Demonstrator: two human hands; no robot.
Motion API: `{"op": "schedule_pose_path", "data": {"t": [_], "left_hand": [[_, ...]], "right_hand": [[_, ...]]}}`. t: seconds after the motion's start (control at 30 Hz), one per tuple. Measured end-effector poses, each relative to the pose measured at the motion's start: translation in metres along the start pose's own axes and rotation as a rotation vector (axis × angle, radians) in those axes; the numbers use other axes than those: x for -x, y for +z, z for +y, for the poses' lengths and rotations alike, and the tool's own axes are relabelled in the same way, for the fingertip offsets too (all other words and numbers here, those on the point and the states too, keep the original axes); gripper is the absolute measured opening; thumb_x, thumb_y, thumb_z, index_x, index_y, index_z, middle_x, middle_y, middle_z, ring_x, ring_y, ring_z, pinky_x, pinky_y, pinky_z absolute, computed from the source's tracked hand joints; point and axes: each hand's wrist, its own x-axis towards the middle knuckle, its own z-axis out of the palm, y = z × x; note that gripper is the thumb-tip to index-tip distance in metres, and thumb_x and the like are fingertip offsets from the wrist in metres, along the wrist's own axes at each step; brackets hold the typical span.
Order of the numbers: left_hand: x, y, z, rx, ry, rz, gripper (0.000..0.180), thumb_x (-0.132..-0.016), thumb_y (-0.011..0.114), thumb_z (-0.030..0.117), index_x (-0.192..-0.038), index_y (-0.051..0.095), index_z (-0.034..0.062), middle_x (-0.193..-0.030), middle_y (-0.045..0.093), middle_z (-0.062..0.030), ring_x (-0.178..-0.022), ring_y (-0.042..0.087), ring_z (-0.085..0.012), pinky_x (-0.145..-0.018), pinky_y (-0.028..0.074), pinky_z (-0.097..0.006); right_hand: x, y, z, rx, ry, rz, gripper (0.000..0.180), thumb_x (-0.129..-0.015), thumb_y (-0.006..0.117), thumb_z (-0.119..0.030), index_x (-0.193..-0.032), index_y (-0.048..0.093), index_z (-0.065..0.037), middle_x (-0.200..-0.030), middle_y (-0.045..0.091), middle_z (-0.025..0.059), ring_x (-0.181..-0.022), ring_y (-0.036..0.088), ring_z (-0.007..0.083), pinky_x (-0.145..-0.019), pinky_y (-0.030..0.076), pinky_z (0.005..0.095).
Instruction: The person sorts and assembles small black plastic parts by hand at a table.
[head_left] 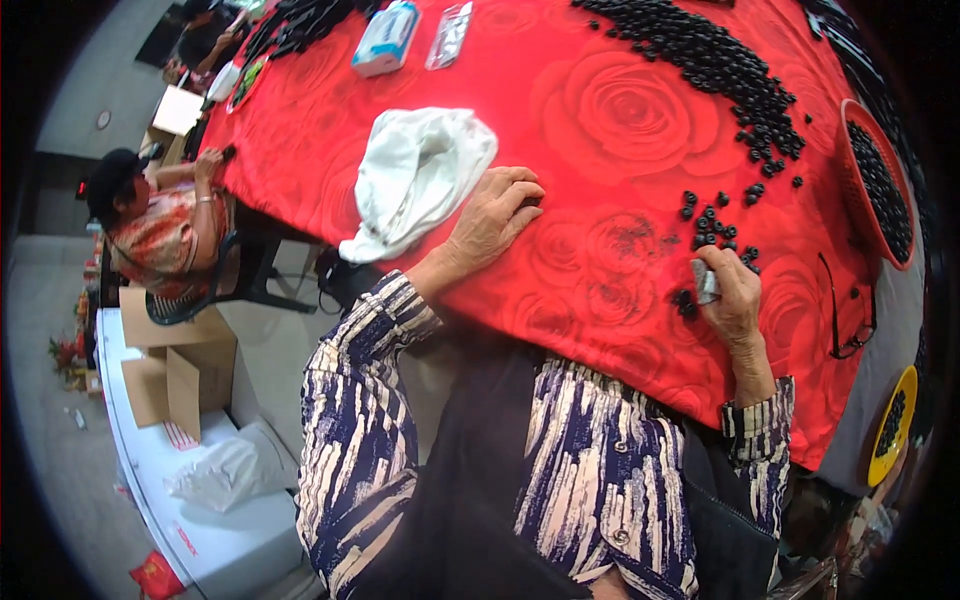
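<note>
My left hand [496, 215] rests on the red rose-patterned tablecloth [615, 115], its fingers loosely bent and holding nothing. Beside it lies a crumpled white cloth bag [420, 180] with dark smudges. My right hand [735, 295] is closed around a small grey-white object [705, 282]; its exact kind is hard to make out. Just beyond that hand sit several loose small black round parts [708, 228], which look like rubber caps. A few more black parts [685, 303] lie at its left. Dark crumbs [635, 240] dot the cloth between my hands.
A long heap of black parts [720, 80] curves across the far right. Along the right edge are a red basket [893, 262], eyeglasses [850, 345] and a yellow dish [880, 470]. A tissue pack [385, 40] lies at the back. Another person [165, 225] sits at the left; cardboard boxes [180, 370] stand nearby.
</note>
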Motion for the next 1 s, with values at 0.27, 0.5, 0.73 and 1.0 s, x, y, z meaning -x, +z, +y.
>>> {"op": "schedule_pose_path", "data": {"t": [0.27,0.5,0.73,1.0], "left_hand": [[0.048,-0.024,0.005,-0.034,-0.043,0.020,0.021,-0.076,0.062,0.002,-0.096,0.055,0.0043,-0.103,0.054,-0.0122,-0.099,0.050,-0.0307,-0.087,0.039,-0.039],[0.093,-0.037,0.001,-0.222,0.003,0.107,0.026,-0.076,0.063,0.004,-0.099,0.051,0.0031,-0.104,0.053,-0.0120,-0.098,0.051,-0.0297,-0.086,0.040,-0.038],[0.152,-0.043,-0.004,-0.410,0.009,0.212,0.032,-0.076,0.062,0.002,-0.105,0.049,0.0040,-0.111,0.052,-0.0139,-0.102,0.050,-0.0315,-0.089,0.040,-0.041],[0.196,-0.038,-0.011,-0.523,-0.198,0.316,0.034,-0.075,0.064,0.002,-0.105,0.048,0.0045,-0.115,0.047,-0.0162,-0.106,0.045,-0.0330,-0.091,0.037,-0.042]], "right_hand": [[0.000,0.003,0.001,0.003,-0.010,-0.030,0.019,-0.076,0.062,0.003,-0.093,0.056,-0.001,-0.072,0.053,0.0127,-0.061,0.055,0.0265,-0.054,0.043,0.0329],[0.008,0.005,0.009,0.047,-0.017,-0.053,0.019,-0.077,0.062,0.002,-0.095,0.057,-0.001,-0.079,0.057,0.0142,-0.068,0.059,0.0279,-0.059,0.046,0.0325],[0.010,0.004,0.008,0.079,0.012,-0.080,0.018,-0.078,0.061,0.002,-0.096,0.057,0.000,-0.082,0.060,0.0140,-0.072,0.061,0.0284,-0.063,0.048,0.0326],[0.010,0.010,0.013,0.118,-0.017,-0.058,0.015,-0.080,0.063,-0.002,-0.095,0.058,-0.001,-0.084,0.061,0.0138,-0.074,0.062,0.0271,-0.065,0.048,0.0321]]}}
